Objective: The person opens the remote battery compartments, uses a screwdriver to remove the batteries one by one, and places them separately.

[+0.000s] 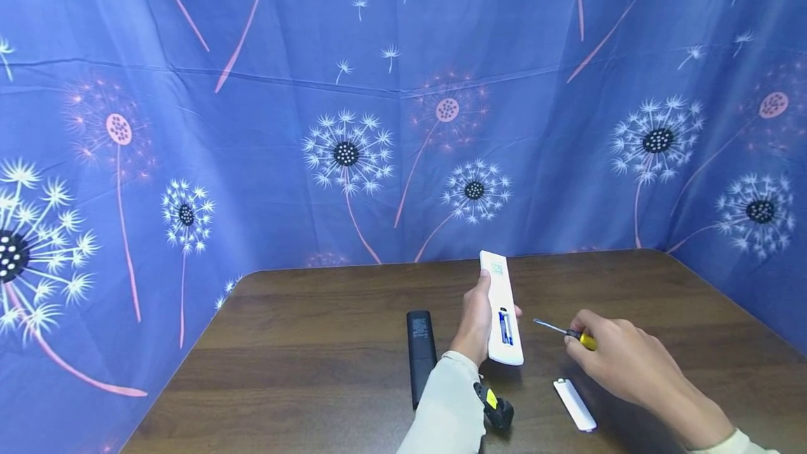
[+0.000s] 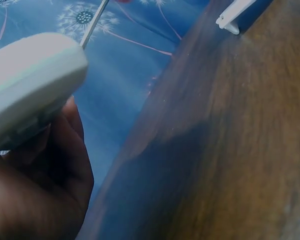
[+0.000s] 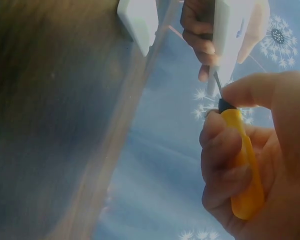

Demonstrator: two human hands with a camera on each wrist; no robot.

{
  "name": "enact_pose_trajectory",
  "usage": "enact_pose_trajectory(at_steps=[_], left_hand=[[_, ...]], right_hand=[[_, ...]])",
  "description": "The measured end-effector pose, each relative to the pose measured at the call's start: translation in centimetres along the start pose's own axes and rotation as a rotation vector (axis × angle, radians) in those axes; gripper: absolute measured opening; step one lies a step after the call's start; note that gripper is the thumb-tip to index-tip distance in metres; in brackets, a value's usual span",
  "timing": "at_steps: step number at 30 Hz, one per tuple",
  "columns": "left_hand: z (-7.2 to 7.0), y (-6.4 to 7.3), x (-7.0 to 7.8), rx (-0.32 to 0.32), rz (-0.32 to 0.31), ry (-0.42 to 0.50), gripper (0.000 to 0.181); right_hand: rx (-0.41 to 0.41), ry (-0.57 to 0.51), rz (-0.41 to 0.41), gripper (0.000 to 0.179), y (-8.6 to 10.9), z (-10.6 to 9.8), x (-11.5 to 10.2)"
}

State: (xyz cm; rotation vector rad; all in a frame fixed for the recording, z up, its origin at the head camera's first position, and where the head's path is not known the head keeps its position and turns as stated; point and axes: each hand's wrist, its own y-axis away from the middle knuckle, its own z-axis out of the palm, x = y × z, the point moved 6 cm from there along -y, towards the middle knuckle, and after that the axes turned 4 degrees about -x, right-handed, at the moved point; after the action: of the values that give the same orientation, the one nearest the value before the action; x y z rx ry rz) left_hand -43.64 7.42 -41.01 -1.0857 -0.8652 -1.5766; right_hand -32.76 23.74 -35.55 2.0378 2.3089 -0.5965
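Nearest the head camera, a pale sleeve (image 1: 444,408) on the left arm, in from the bottom edge, with a black wrist device (image 1: 494,408) bearing a yellow patch. Beyond the cuff, the left hand (image 1: 476,317) wrapped round a white remote control (image 1: 501,286), thumb along its left edge, fingertips at its right; held raised over the brown wooden counter (image 1: 302,356), back toward the camera, battery bay uncovered, at least one blue battery (image 1: 505,329) inside. Off to the right, the right hand (image 1: 624,352), fingers pinching the yellow handle of a small screwdriver (image 1: 588,340), metal shaft aimed toward the white remote control, tip near but apart. Between the forearms, a white battery cover (image 1: 575,405) lying on the counter. Just left of the left forearm, a black remote control (image 1: 421,356), also on the counter, lower end by the sleeve. Behind everything, a blue curtain (image 1: 284,111) patterned with dandelions. In the left wrist view, one end of the white remote control large at upper left, curled fingers underneath; screwdriver shaft slanting down from the top edge; battery cover at upper right, cut by the frame. In the right wrist view, fingers curled snugly round the yellow handle, white remote control in the left hand beyond the tip, battery cover at the top.
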Motion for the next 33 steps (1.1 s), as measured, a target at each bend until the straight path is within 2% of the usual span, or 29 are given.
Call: enact_pose_trajectory(at_steps=[6, 12, 19, 28, 33], left_hand=[[-0.6, -0.1, 0.0, 0.035, 0.009, 0.034, 0.059], [-0.4, -0.3, 0.1, 0.004, 0.031, 0.049, 0.061], [-0.4, -0.5, 0.0, 0.008, -0.003, 0.056, 0.059], [-0.3, -0.6, -0.2, 0.035, -0.004, 0.049, 0.058], [-0.3, -0.6, -0.1, 0.035, -0.007, 0.024, 0.059]], right_hand=[[0.005, 0.0, -0.066, 0.015, 0.0, 0.5, -0.4], [0.071, 0.003, -0.135, 0.01, -0.5, 0.5, -1.5], [0.105, 0.019, -0.188, 0.009, -1.0, 0.2, -2.4], [0.019, 0.008, -0.171, 0.013, -1.3, 0.5, -2.5], [0.02, -0.003, -0.189, 0.013, -1.8, 0.4, -2.9]])
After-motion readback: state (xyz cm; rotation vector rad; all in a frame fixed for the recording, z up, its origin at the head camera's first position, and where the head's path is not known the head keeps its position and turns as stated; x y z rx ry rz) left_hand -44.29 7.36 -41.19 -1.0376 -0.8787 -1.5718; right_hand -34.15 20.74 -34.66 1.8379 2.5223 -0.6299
